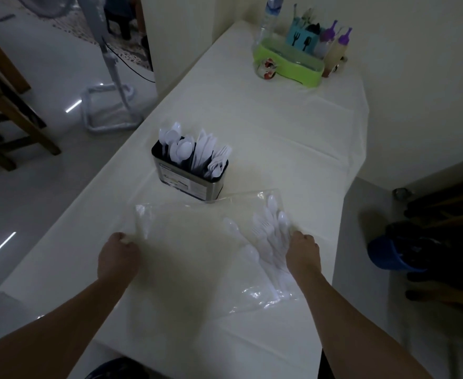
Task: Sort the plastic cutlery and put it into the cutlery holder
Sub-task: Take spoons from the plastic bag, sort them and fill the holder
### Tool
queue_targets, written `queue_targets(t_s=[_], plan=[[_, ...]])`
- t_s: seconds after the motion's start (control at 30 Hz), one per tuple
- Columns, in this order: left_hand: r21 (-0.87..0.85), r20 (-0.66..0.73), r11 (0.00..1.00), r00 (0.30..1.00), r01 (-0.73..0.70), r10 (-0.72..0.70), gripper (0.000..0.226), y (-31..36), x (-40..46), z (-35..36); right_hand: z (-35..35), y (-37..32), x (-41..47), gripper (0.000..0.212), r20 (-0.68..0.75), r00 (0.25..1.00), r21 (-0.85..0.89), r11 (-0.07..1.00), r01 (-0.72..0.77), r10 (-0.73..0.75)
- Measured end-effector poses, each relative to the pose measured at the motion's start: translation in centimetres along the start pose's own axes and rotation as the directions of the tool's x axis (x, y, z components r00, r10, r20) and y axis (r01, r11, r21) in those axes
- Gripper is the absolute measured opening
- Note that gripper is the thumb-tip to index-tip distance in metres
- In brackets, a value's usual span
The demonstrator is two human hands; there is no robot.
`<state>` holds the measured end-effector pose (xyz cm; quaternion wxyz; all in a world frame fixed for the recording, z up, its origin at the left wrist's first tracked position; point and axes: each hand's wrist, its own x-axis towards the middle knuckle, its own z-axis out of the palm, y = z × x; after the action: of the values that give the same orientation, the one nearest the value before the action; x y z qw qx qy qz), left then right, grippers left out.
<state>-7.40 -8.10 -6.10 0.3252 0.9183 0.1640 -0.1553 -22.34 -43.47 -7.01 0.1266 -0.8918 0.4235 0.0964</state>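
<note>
A metal cutlery holder [189, 181] stands mid-table, with white plastic spoons [178, 149], knives [204, 149] and forks [219, 161] upright in separate sections. In front of it lies a clear plastic bag [197, 228] flat on the white tablecloth. A bunch of white plastic cutlery [268, 236] sits inside the bag's right part. My left hand [118, 258] pinches the bag's left edge. My right hand [302, 255] grips the bag at the cutlery bunch; its fingertips are hidden.
A green tray [287, 65] with a teal utensil box, purple-capped bottles and a water bottle [270, 15] stands at the table's far end. A wall runs along the right. A fan stand [110, 105] and a wooden chair are on the floor left. A blue bucket [388, 255] sits lower right.
</note>
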Motion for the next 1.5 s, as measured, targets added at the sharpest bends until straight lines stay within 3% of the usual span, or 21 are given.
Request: queue_targets(t_s=[0.1, 0.2, 0.37, 0.5, 0.57, 0.7, 1.1, 1.5], plan=[[0.057, 0.028, 0.997, 0.999, -0.048, 0.047, 0.062, 0.0, -1.1, 0.1, -0.4, 0.0, 0.1, 0.031, 0.018, 1.000, 0.035, 0.999, -0.017, 0.016], [0.227, 0.051, 0.954, 0.980, -0.197, 0.191, 0.073, -0.4, -1.9, 0.2, -0.6, 0.0, 0.2, 0.028, 0.031, 0.998, 0.063, 0.997, -0.050, 0.048], [0.500, 0.118, 0.745, 0.887, -0.442, 0.446, 0.068, -2.3, -2.6, 0.9, -0.7, 0.1, 0.8, 0.027, 0.032, 0.994, 0.098, 0.989, -0.109, 0.106], [0.555, 0.240, 0.594, 0.796, -0.582, 0.556, 0.058, -3.3, -2.9, 1.1, -0.7, -0.1, 1.2, 0.028, 0.000, 0.997, 0.065, 0.995, -0.081, 0.081], [0.531, 0.313, 0.571, 0.771, -0.627, 0.555, 0.058, -3.5, -3.3, 1.4, -0.6, -0.2, 1.2, 0.030, -0.021, 0.998, 0.053, 0.997, -0.062, 0.063], [0.531, 0.381, 0.588, 0.792, -0.610, 0.477, 0.055, -3.8, -3.2, 2.0, -1.0, -0.3, 1.1, 0.027, -0.029, 0.997, 0.070, 0.995, -0.068, 0.071], [0.508, 0.386, 0.568, 0.760, -0.648, 0.522, 0.074, -3.5, -4.4, 4.8, -4.2, -3.1, -2.3, 0.026, -0.043, 0.998, 0.205, 0.978, -0.024, 0.034], [0.522, 0.426, 0.538, 0.748, -0.662, 0.509, 0.076, -3.6, -4.2, 5.7, -8.2, -7.7, -8.3, 0.015, -0.154, 0.978, 0.290, 0.940, 0.180, -0.140]])
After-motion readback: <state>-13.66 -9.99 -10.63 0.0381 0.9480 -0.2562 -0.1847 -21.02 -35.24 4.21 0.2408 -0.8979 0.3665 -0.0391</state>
